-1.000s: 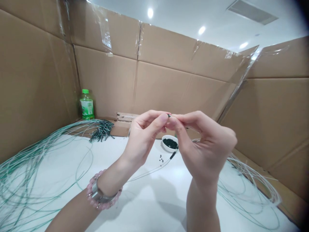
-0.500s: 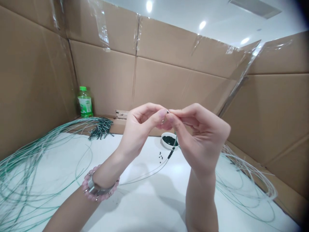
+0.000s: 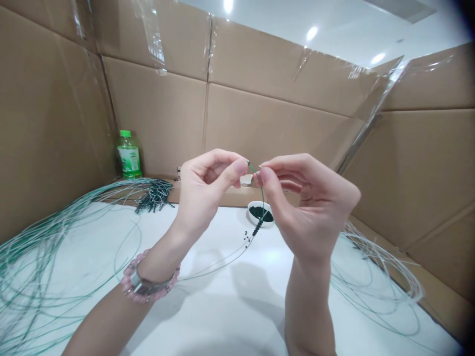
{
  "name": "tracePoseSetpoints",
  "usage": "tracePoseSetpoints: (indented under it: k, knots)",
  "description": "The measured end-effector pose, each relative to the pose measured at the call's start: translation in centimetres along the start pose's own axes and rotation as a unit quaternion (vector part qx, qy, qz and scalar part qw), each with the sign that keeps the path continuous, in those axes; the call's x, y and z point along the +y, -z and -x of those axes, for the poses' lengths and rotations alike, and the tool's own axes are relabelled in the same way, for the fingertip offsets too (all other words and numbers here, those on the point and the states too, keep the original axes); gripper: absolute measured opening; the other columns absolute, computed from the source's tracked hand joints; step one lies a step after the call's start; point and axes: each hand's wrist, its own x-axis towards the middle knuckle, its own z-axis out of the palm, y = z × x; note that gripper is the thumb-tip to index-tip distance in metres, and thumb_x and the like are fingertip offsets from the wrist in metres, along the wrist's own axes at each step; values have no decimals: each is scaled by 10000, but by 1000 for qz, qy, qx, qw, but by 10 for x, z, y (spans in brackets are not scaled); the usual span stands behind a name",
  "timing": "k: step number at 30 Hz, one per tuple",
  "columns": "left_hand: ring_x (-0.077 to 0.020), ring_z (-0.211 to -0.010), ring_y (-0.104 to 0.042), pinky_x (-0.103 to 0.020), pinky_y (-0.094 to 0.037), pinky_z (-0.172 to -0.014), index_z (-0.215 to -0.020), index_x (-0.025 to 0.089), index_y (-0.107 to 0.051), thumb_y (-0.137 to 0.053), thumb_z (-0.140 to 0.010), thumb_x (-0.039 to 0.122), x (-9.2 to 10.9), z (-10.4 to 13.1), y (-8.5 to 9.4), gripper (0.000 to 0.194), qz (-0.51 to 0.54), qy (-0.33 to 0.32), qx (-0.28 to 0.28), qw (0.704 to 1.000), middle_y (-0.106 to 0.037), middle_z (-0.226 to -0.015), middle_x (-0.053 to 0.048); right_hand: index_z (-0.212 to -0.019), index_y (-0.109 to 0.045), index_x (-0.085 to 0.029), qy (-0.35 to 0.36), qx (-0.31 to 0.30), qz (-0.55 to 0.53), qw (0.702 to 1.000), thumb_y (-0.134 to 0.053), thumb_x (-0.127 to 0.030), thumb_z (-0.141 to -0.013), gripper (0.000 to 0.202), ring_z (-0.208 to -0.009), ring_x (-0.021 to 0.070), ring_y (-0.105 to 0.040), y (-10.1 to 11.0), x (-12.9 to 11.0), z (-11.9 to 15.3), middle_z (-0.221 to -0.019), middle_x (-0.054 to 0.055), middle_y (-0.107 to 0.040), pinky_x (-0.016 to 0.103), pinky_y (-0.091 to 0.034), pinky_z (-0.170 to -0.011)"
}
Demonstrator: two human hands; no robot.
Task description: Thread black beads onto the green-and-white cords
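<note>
Above the white desk (image 3: 230, 316), whatever the left hand (image 3: 202, 198) pinches is hidden; right hand (image 3: 315, 207) fingers (image 3: 264, 177) close on a thin green wire (image 3: 260, 190) carrying dark beads (image 3: 257, 228).

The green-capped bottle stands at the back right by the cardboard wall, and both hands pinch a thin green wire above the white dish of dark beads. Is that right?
Not quite. In the head view the bottle stands at the back left, not right. The rest holds: left hand and right hand pinch the wire above the dish.
</note>
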Motion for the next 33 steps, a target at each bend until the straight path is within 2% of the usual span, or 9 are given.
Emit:
tracePoseSetpoints:
  k: [3,8,16,27,33]
  knots:
    - [-53,-523,-555,-164,-485,-523,-718,187,-684,-760,-728,345,0,1,0,176,-18,-15,-5,1000,-644,-647,19,-747,-637,-186,26,4,24,999,-643,-64,-784,128,-618,80,-644,1,-2,1,-680,-51,-666,197,-582,-606]
    - [-53,-530,-551,-174,-482,-527,-730,191,-698,-748,-744,310,1,2,-2,130,-30,-36,-6,999,-662,-676,16,-725,-626,-226,8,-26,43,999,-617,-89,-809,161,-622,108,-651,2,-5,-1,-684,-39,-685,236,-600,-618]
    - [-76,-576,-584,-207,-482,-573,-710,186,-705,-772,-713,305,9,3,-2,137,-72,-55,-2,996,-674,-693,3,-731,-622,-251,29,-32,93,995,-602,-110,-828,173,-603,116,-624,5,-3,-2,-671,-40,-675,258,-589,-608]
    - [-87,-578,-581,-194,-485,-547,-727,199,-709,-741,-751,293,11,2,0,102,-142,-93,-22,985,-677,-691,0,-765,-635,-248,50,-50,149,986,-600,-120,-844,155,-631,129,-639,10,0,1,-724,-33,-690,264,-534,-643]
    - [-102,-610,-609,-203,-505,-569,-746,212,-727,-755,-732,298,13,3,0,92,-147,-89,-39,984,-693,-727,-8,-763,-638,-250,59,-45,166,983,-610,-108,-840,163,-625,121,-642,12,-3,1,-705,-47,-691,259,-531,-644]
